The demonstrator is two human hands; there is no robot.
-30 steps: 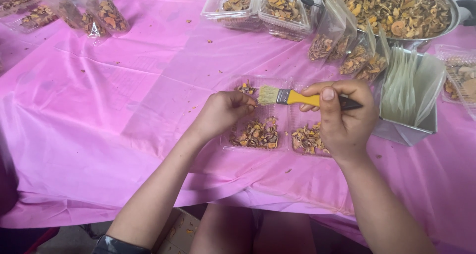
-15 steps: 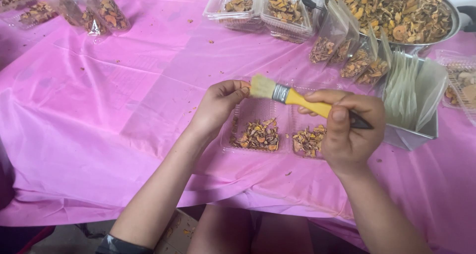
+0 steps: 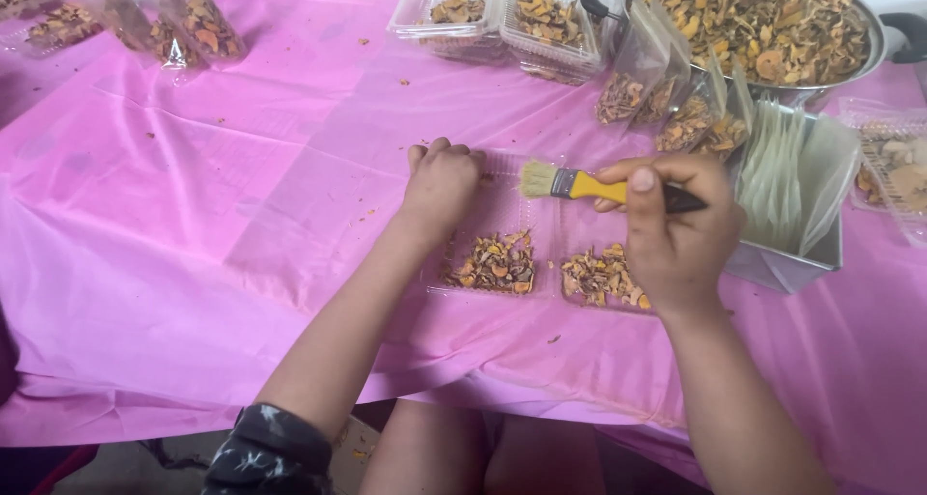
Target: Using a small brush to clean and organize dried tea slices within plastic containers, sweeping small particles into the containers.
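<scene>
Yellow-handled brush [image 3: 570, 183] (bristles leftward) in right hand [image 3: 676, 229], beside left hand [image 3: 442, 181].

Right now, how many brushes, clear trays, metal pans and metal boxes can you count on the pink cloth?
Brushes: 1, in the right hand, a yellow-handled brush
Clear trays near the hands: 1, a divided tray under the left hand
Clear trays farther back: 2
Metal pans: 1
Metal boxes: 1
Total: 6
</scene>
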